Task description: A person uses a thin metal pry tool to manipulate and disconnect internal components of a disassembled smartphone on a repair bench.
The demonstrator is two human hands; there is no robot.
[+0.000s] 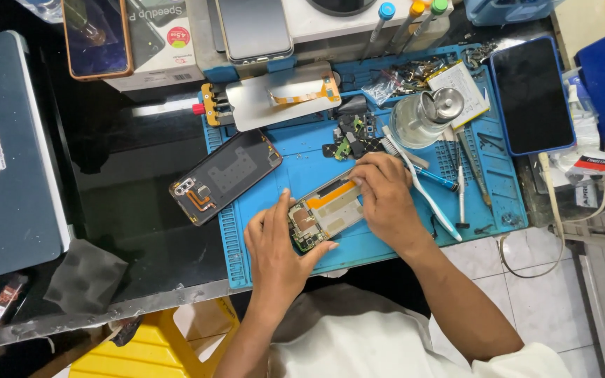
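Your left hand [276,245] grips the lower end of the opened phone [325,212], thumb and fingers closed around its edges. Your right hand [385,198] lies curled over the upper end, fingertips pressing on the phone's top corner. The phone rests tilted on the blue work mat [386,140], near the mat's front edge, which runs just under your left thumb.

To the left, the detached back cover [227,176] straddles the mat's left border, half on the dark bench. Just beyond your right hand lie a cluster of small black parts [350,135], a white toothbrush [418,183] and a blue-handled tool [434,180], all close to your knuckles. A glass dispenser bottle [425,115] stands behind them. A dark phone [532,94] sits at the mat's right edge. The most open stretch of mat is between the back cover and your left hand.
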